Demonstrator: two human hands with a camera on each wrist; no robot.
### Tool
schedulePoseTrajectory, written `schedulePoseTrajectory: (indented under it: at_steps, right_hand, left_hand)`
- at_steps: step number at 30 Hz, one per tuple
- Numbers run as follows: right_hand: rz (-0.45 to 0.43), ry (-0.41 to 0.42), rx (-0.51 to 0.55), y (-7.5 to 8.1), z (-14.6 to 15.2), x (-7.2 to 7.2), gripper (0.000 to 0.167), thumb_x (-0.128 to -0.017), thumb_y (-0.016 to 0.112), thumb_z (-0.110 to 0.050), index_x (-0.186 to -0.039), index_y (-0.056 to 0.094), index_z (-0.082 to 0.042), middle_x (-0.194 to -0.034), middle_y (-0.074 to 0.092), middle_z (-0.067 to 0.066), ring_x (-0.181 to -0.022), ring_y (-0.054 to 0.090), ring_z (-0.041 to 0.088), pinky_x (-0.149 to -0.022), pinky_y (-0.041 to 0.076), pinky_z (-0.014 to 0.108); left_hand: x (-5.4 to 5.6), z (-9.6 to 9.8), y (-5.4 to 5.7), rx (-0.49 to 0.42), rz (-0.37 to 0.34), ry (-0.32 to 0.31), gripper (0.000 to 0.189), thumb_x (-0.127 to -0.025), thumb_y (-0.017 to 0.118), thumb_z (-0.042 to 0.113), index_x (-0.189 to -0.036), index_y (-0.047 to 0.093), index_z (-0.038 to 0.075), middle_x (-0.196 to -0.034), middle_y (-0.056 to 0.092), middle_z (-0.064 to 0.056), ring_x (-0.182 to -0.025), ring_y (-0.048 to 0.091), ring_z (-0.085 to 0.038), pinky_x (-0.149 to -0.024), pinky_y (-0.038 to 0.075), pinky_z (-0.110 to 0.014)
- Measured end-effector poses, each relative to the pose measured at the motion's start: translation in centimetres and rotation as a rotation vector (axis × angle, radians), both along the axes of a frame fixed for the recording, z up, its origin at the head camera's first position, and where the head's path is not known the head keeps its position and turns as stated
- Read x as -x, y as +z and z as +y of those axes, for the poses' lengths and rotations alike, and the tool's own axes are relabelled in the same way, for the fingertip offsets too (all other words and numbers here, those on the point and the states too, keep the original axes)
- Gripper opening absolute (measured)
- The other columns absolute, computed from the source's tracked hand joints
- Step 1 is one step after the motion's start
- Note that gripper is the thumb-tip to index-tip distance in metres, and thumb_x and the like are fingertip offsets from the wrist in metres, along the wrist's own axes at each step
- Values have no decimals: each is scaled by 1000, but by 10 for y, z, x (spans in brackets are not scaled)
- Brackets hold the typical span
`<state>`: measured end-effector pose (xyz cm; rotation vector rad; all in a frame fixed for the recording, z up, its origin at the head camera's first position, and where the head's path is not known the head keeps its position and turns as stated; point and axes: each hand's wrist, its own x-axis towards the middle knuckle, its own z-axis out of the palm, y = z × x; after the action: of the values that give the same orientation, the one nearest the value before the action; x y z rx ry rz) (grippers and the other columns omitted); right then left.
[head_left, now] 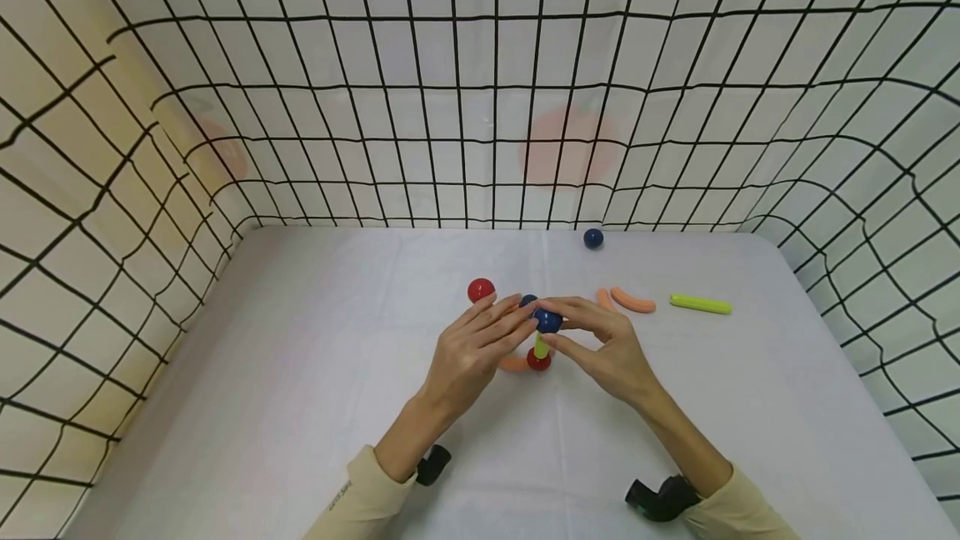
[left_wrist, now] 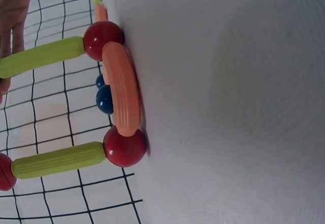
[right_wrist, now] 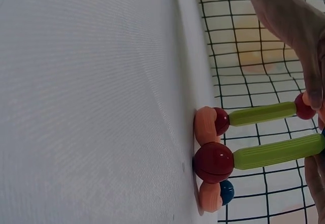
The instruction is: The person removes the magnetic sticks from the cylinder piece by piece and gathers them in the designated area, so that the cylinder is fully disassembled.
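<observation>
1. Ball of dark blue, at the upper end of the right post, between the two hands
2. Right hand, thumb and fingertips clamped on that ball
3. Left hand, fingers straight and close to the same ball; thumb hidden in the head view, so whether it clamps anything cannot be told
4. Green sticks, two, upright: right post; left post
5. Red balls at their feet: right foot ball; left foot ball; both low at the surface
6. Curved orange piece, low, reaching from one foot ball to the other
7. Top red ball, on the left post
8. Second blue ball, just behind the first, partly hidden
9. Loose lot, beyond the right hand: far blue ball; short orange piece, partly hidden; bent orange piece; loose green stick
10. Black grid, behind and along both sides
</observation>
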<state>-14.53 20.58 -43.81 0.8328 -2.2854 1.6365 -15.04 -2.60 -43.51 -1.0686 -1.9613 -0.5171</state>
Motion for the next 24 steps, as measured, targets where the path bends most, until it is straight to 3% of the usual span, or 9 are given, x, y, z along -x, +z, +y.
schedulePoseTrajectory:
  at_steps: [10, 24]
  right_hand:
    - [1, 27, 13, 0, -1, 2, 49, -86, 76, 10, -133, 69, -3, -128, 71, 15, -115, 70, 4, -97, 58, 20]
    - [-1, 17, 13, 2, -3, 0, 50, -86, 77, 9, -134, 68, -3, -130, 71, 15, -116, 70, 3, -97, 58, 20]
  left_hand:
    - [-2, -1, 3, 9, -76, -1, 41, -81, 84, -1, -121, 78, 8, -120, 78, -4, -119, 72, -20, -109, 52, -38]
    - [0, -3, 3, -2, -86, -37, 41, -81, 83, -3, -120, 78, 6, -118, 78, -5, -115, 74, -20, -109, 52, -39]
